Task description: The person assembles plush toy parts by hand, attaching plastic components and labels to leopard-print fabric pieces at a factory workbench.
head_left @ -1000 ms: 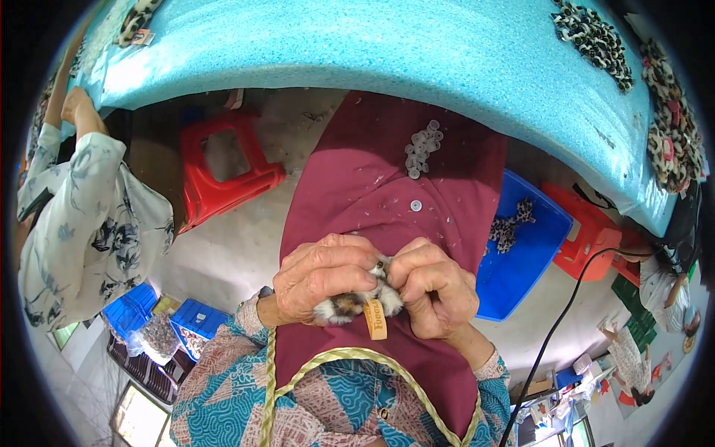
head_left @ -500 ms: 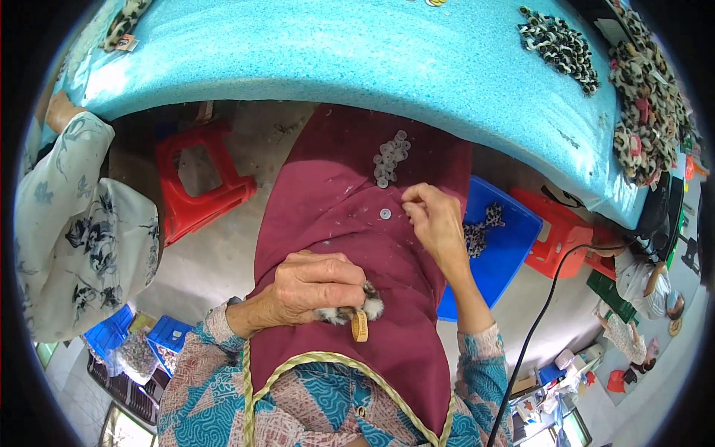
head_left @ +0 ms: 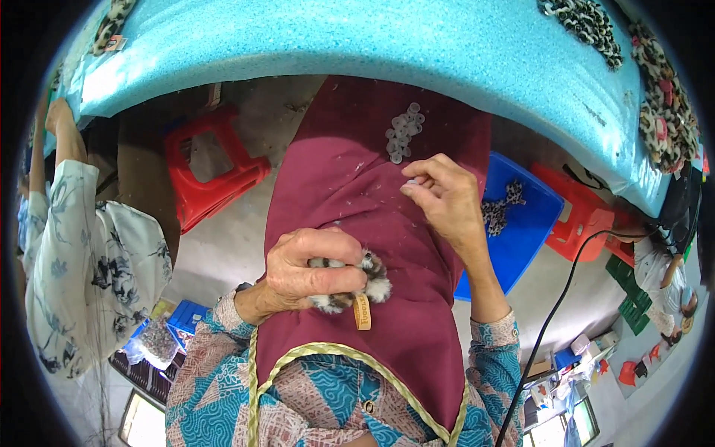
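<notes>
My left hand (head_left: 309, 261) is closed around a small furry plush piece (head_left: 377, 281), brown, white and black, held low over my lap. A yellowish ribbon tag (head_left: 363, 311) hangs from it. My right hand (head_left: 450, 197) pinches a small whitish plastic disc (head_left: 412, 182) between thumb and fingers, mostly hidden by them. Just beyond that hand, a cluster of translucent plastic discs (head_left: 403, 134) rests on my maroon apron (head_left: 328, 171).
A turquoise-covered table (head_left: 298, 45) spans the far side, with spotted plush pieces (head_left: 585, 30) at its right. A blue bin (head_left: 525, 246) holding spotted fabric stands right of my lap, near a red stool (head_left: 573, 223). Another red stool (head_left: 242, 167) and a seated person's sleeve (head_left: 119, 261) are left.
The single disc lying on the apron was picked up by my right hand, whose fingers closed on it. My left hand still grips the plush piece. The view has shifted slightly.
</notes>
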The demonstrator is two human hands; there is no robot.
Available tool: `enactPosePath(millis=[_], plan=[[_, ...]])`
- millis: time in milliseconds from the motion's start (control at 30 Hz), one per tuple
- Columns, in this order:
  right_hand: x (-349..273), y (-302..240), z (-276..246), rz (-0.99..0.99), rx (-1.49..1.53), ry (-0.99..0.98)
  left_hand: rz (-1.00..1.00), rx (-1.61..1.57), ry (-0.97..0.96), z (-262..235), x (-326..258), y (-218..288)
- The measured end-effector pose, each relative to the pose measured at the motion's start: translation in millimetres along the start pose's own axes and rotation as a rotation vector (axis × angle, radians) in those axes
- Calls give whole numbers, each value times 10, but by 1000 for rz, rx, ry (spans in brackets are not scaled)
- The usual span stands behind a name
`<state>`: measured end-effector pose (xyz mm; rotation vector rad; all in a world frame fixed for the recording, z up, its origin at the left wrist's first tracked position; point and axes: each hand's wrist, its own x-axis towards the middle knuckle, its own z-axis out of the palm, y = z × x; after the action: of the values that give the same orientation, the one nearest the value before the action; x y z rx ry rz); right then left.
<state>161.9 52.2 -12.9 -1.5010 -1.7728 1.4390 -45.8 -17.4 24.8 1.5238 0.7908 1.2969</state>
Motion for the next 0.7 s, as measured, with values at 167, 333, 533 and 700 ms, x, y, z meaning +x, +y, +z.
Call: enactPosePath(millis=[167, 333, 533, 700], plan=[[-35, -537, 80, 186, 828, -165, -52, 111, -24, -55, 102, 16], [-347, -474, 190, 99, 725, -206, -136, 207, 15, 64, -59, 88], [-397, -595, 153, 215, 842, -120, -113, 238, 76, 43, -35, 46], [-414, -516, 197, 172, 812, -87, -120, 218, 79, 54, 60, 37]])
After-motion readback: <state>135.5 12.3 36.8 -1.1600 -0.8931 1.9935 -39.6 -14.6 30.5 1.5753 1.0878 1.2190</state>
